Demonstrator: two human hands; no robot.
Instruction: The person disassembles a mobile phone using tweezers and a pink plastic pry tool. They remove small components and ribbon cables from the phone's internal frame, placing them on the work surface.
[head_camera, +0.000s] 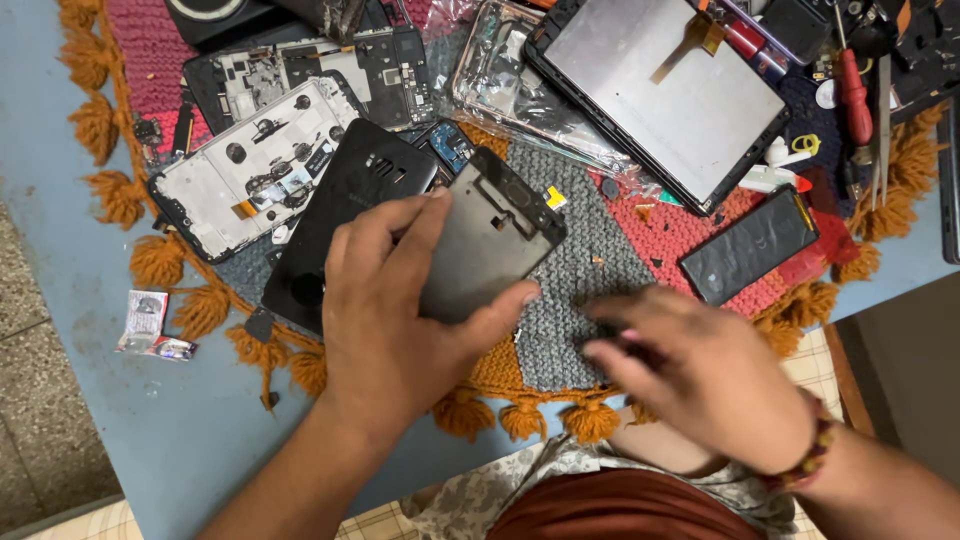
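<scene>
My left hand (392, 320) grips a dark phone screen panel (490, 235) by its lower end, thumb on one edge and fingers on the other, holding it over a knitted mat (580, 270). Under the panel's left side lies a black phone back cover (345, 200). My right hand (690, 360) is blurred, low over the grey patch of the mat, fingers bent toward a small dark object that I cannot make out. It wears a beaded bracelet (815, 445).
A blue table (60, 240) carries the mat. On it lie an opened phone frame (255, 165), a large tablet screen (665, 95), a black battery (750, 245), a red-handled screwdriver (853, 95), tweezers (883, 130) and a small wrapper (148, 322).
</scene>
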